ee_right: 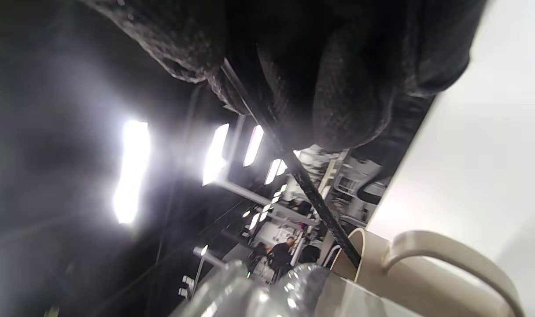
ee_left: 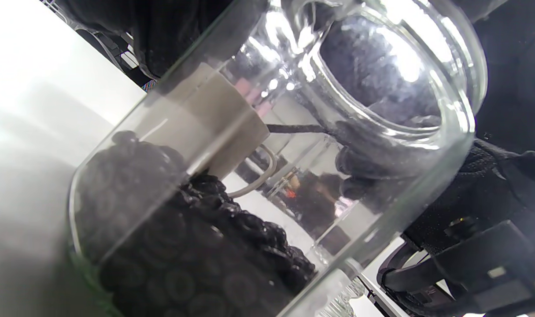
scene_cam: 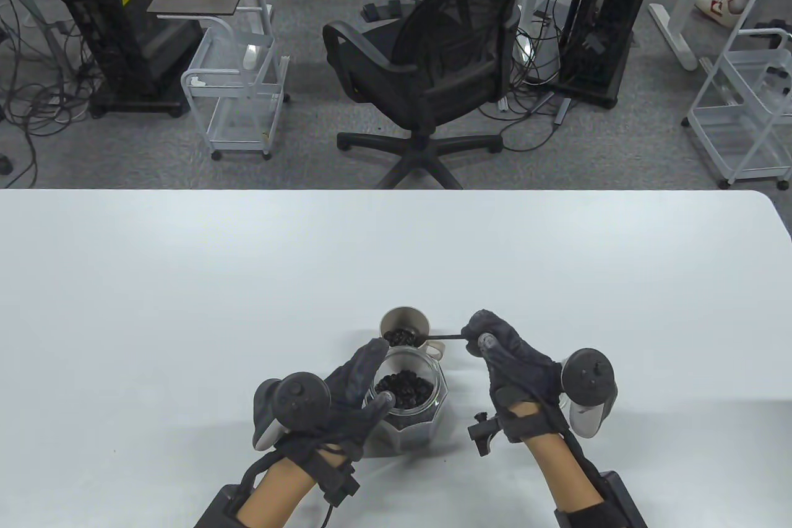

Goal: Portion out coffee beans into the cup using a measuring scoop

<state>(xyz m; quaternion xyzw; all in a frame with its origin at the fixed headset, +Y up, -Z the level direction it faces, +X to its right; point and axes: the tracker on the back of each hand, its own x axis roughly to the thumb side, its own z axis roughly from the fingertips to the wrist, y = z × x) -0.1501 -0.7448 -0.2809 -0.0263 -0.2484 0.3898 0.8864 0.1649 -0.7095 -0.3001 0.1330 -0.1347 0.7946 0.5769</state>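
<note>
Coffee beans (scene_cam: 403, 390) fill the lower part of a clear glass jar (scene_cam: 427, 413) standing near the front edge of a white bench (scene_cam: 185, 305). Just behind the jar, touching or almost touching it, sits a beige cup (scene_cam: 405, 322) with its handle (scene_cam: 436, 350) turned toward the person's right. More dark beans (scene_cam: 399, 337) show at the cup's mouth; from the overhead view I cannot tell whether these lie in the cup or in the bowl of the scoop held over it.

The left hand (scene_cam: 346, 395) wraps round the jar's left side, fingers curled against the glass with the thumb near the rim, seemingly to keep the jar from sliding or tipping while beans are taken from it. The left wrist view looks straight through the glass wall at the heaped beans, with the cup blurred behind.

The right hand (scene_cam: 501, 345) pinches the end of a thin dark measuring scoop (scene_cam: 442, 338) between thumb and fingertips. The handle runs roughly level from the hand leftward to the cup's opening, so the bowl is placed above or just inside the cup. The right wrist view shows the slim handle leaving the gloved fingers (ee_right: 337, 101) and ending at the cup's rim. Gripping it at the far end likely keeps the hand clear of both vessels and lets a small wrist turn tip the portion out.
</note>
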